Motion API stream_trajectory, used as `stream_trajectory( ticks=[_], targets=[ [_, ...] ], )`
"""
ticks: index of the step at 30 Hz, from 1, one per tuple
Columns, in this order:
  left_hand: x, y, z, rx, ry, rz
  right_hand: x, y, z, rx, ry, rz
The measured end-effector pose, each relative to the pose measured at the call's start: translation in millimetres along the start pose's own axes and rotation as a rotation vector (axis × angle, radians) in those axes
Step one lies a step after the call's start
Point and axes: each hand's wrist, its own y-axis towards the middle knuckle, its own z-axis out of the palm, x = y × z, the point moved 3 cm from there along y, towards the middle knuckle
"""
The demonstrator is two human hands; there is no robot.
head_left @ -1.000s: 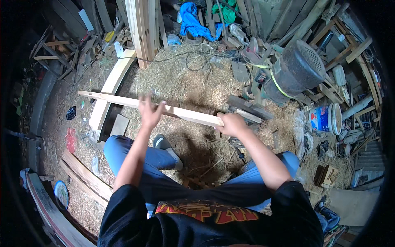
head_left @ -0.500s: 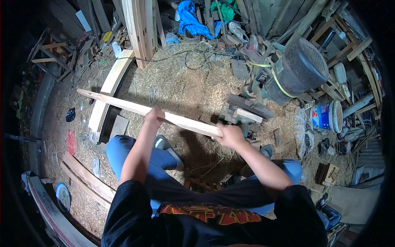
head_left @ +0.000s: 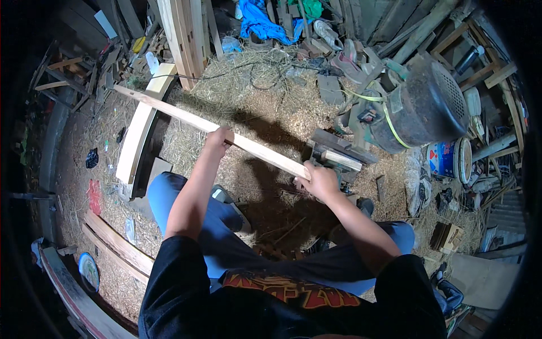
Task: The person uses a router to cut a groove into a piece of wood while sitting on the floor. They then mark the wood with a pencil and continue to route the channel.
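Note:
A long, pale wooden board (head_left: pixel 183 115) slants across in front of me, its far end up at the left and its near end at the right. My left hand (head_left: pixel 217 141) is closed around it near the middle. Around the right end is my right hand (head_left: pixel 320 182), also closed, with the thumb along the edge. Beneath the left part of the board lies a wide pale plank (head_left: pixel 134 146); whether the two touch I cannot tell. Just beyond my right hand sits a short wood block (head_left: pixel 342 160) on a dark, low machine or stand, partly hidden.
A large dark motor-like drum (head_left: pixel 415 107) with a yellow strap stands at the right, beside a blue-and-white bucket (head_left: pixel 451 159). Upright timbers (head_left: pixel 186 42) rise at the back. More planks (head_left: pixel 116 243) lie at the lower left. Wood shavings and straw cover the floor.
The board's left end has swung up and away, so it slants more steeply. Both hands keep their hold; my left hand has risen with it, my right shifted slightly rightward.

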Motion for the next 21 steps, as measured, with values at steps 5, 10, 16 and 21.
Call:
stream_trajectory(
  ticks=[5, 10, 16, 21],
  targets=[
    [-9, 12, 5, -0.028, -0.064, 0.034, -3, 18, -9, -0.004, 0.002, 0.02],
    [-15, 20, -1, 0.011, -0.028, 0.044, 7, 32, -13, 0.017, 0.011, 0.036],
    [-36, -21, 12, -0.16, 0.333, 0.461, 15, 52, -9, -0.097, -0.039, -0.027],
    [-60, -80, 55, -0.24, 1.132, 0.755, 13, 66, -19, -0.182, -0.03, -0.002]
  ],
)
